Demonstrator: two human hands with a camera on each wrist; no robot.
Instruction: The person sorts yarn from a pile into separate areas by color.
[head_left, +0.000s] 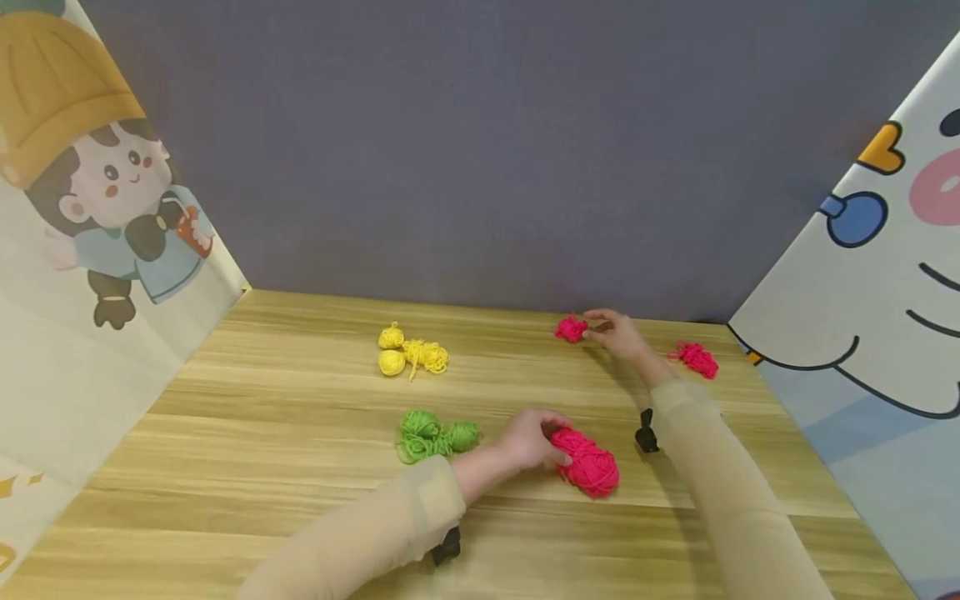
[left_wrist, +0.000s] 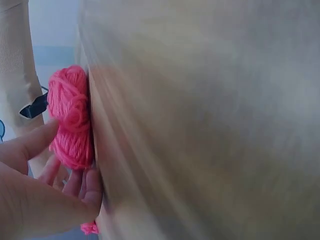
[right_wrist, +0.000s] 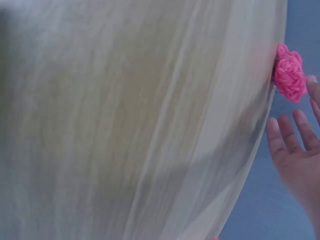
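Observation:
In the head view my left hand (head_left: 531, 439) holds one end of a large pink yarn skein (head_left: 588, 463) on the table, thumb on the near side and fingers at the far side. The left wrist view shows the thumb against this pink skein (left_wrist: 70, 117) and the fingertips at its end. Farther back, my right hand (head_left: 617, 333) reaches beside a small pink yarn ball (head_left: 572, 328). Its fingers are spread and apart from the ball (right_wrist: 290, 74) in the right wrist view; the thumb is close to it, and contact there is hard to tell.
Another pink yarn bundle (head_left: 697, 360) lies at the back right. Green yarn balls (head_left: 435, 436) sit left of the large skein, with yellow yarn (head_left: 412, 354) behind them. A grey panel (head_left: 480, 158) stands along the table's (head_left: 262, 400) back edge; printed panels flank both sides.

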